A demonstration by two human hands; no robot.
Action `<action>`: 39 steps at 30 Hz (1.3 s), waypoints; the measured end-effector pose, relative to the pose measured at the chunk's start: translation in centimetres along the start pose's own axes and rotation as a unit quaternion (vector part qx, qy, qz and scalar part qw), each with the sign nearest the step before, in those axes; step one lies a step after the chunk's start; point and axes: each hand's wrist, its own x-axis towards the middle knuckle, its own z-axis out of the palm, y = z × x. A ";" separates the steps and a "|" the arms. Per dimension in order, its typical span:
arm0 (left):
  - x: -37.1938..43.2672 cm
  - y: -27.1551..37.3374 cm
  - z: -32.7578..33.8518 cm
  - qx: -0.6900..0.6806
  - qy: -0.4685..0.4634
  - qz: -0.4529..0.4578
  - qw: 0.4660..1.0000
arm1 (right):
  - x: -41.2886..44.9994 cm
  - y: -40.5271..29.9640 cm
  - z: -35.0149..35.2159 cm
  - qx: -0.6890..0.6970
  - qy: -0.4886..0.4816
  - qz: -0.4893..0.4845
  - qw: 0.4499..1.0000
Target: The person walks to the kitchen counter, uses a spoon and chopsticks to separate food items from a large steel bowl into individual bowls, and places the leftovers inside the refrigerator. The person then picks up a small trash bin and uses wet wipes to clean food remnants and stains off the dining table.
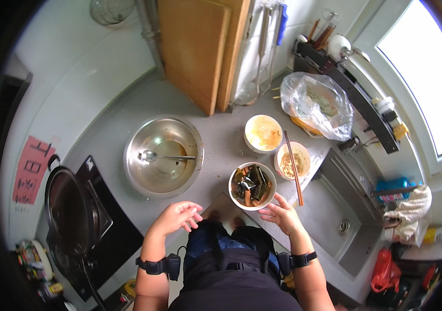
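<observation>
A white bowl [252,207] of dark green kelp-like strips and brown pieces [249,184] is by the counter's near corner. At its lower right edge, my right hand [283,217] has its fingers apart, the tips against or very close to the bowl; a firm grip is not visible. My left hand [178,218] hovers empty in front of my body, fingers loosely spread. To the left, a steel basin [155,132] holds a metal spoon [151,156] and a little brown liquid. Brown chopsticks [293,167] lie across a smaller bowl [309,155] with crumbly food. Behind it stands an orange-stained white bowl [263,134].
A black frying pan [69,210] rests over the cooktop [122,241] at left. Wooden cutting boards [193,50] lean at the back. A clear plastic bag [318,105] sits by the wall rack [353,89]. The steel sink [322,214] lies to the right.
</observation>
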 end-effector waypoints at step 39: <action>-49.1 -40.0 28.2 -0.479 0.467 0.299 0.681 | -28.2 34.2 25.3 -0.363 -0.490 0.418 0.673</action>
